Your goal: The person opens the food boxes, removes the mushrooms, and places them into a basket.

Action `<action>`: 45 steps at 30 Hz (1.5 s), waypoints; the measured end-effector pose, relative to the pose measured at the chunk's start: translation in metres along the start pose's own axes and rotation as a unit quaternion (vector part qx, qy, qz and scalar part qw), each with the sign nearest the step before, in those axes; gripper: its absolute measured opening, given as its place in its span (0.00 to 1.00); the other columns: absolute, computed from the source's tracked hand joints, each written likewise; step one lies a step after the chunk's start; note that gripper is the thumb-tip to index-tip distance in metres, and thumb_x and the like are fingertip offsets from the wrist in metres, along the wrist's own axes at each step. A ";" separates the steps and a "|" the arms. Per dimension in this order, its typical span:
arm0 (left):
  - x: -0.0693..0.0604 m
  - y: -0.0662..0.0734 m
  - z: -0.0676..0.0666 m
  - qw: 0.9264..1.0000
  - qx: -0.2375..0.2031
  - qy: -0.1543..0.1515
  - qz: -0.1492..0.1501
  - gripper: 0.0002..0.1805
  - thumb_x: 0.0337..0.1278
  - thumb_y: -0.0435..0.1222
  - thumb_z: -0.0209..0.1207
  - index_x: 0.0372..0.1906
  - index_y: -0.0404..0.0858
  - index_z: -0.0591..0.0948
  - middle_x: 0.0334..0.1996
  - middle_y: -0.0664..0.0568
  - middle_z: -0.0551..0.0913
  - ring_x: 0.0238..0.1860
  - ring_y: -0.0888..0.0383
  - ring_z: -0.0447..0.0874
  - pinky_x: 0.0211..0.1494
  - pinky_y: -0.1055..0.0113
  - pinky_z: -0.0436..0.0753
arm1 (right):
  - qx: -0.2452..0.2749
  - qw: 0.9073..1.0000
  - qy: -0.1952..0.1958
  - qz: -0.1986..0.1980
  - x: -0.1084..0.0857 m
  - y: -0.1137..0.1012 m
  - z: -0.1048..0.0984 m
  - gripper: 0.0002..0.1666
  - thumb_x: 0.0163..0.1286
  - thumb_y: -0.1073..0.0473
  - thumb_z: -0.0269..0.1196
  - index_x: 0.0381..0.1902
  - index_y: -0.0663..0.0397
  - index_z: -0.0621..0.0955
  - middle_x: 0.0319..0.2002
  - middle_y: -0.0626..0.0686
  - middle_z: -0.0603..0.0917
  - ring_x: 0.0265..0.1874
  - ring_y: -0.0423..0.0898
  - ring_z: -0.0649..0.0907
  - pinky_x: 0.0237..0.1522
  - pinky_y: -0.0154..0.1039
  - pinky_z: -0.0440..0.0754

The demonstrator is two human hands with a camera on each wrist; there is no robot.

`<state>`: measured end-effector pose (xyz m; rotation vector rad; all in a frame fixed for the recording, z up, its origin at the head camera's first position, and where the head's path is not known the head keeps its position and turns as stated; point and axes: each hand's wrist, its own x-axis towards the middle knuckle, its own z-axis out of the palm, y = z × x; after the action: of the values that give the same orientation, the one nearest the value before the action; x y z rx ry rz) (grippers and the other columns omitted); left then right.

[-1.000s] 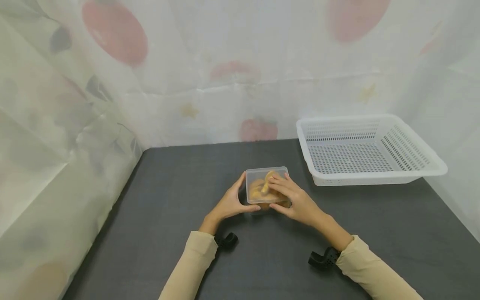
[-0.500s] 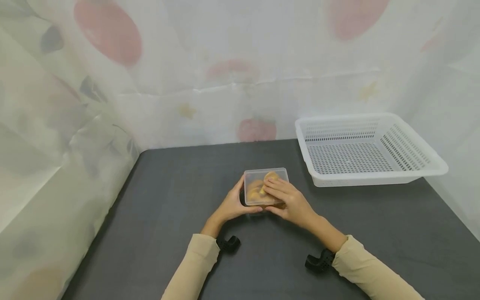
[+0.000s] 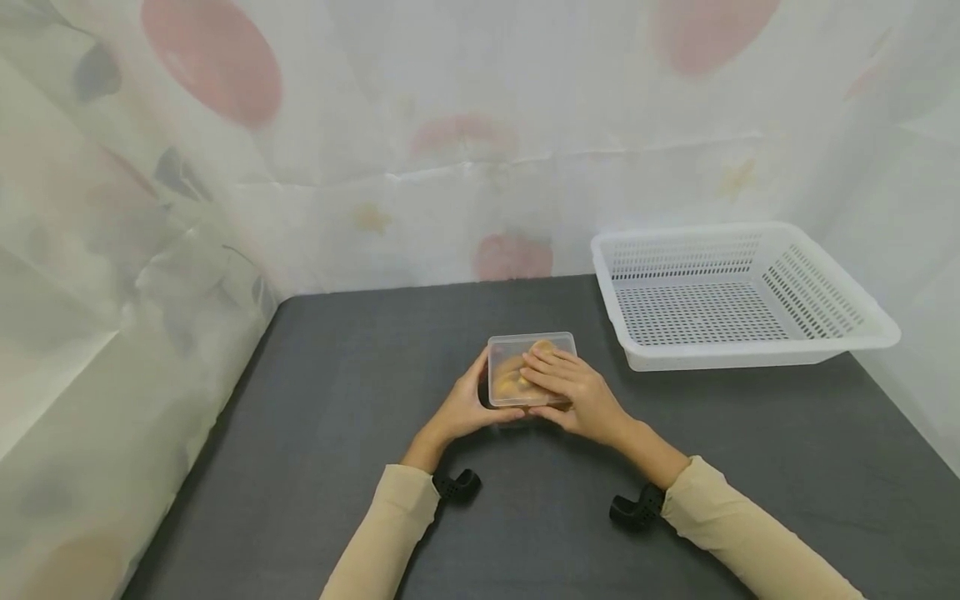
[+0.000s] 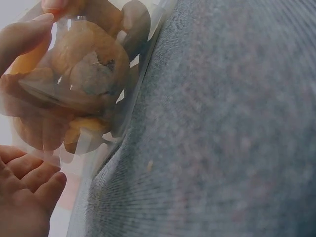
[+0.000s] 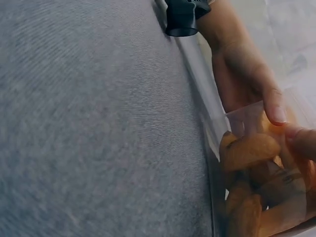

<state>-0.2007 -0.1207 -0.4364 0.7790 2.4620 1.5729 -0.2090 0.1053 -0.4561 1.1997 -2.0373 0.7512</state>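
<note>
One clear box (image 3: pixel 513 342) is held, left hand (image 3: pixel 461 408) round its side, right hand (image 3: pixel 588 402) over its top, fingertips farther left than before.

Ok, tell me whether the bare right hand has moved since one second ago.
Yes: the bare right hand has shifted slightly left in the head view, away from the white rectangular plastic basket.

A dark grey, cloth-textured tabletop (image 3: pixel 360 375) is stretching back to a creased white sheet (image 3: pixel 570 100), which is showing faded red ovals (image 3: pixel 217 62) and small yellow star shapes (image 3: pixel 371 218). On the left, a wrinkled, pale greenish sheet (image 3: pixel 60 350) with grey leaf shapes (image 3: pixel 97 73) is hanging beside the tabletop; on the right, whitish sheeting (image 3: pixel 930 250) is closing that side. Soft, diffuse light is falling throughout.
</note>
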 end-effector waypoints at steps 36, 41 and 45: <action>0.006 -0.026 0.004 1.000 0.001 0.012 -0.022 0.60 0.39 0.37 0.76 0.76 0.45 0.50 0.71 0.49 0.66 0.72 0.50 0.65 0.75 0.49 0.64 | -0.057 0.996 0.023 -0.063 0.000 0.001 0.000 0.29 0.68 0.44 0.60 0.52 0.64 0.82 0.53 0.62 0.85 0.52 0.57 0.85 0.66 0.38 0.74; 0.005 -0.027 0.004 0.999 -0.006 0.004 -0.033 0.63 0.40 0.40 0.75 0.77 0.44 0.46 0.73 0.47 0.63 0.73 0.49 0.63 0.75 0.48 0.63 | -0.056 0.996 0.010 -0.064 0.002 0.003 -0.002 0.30 0.67 0.43 0.61 0.53 0.64 0.82 0.54 0.61 0.85 0.53 0.56 0.84 0.64 0.40 0.75; 0.005 -0.028 0.003 0.999 -0.020 -0.001 -0.029 0.64 0.41 0.40 0.75 0.78 0.42 0.44 0.74 0.47 0.61 0.73 0.48 0.62 0.75 0.47 0.63 | -0.050 0.997 -0.002 -0.063 0.006 0.004 -0.007 0.30 0.69 0.43 0.59 0.54 0.64 0.81 0.54 0.60 0.85 0.53 0.56 0.84 0.59 0.44 0.79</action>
<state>-0.2140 -0.1245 -0.4611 0.6966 2.4223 1.5948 -0.2133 0.1091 -0.4480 1.2593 -1.9570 0.5810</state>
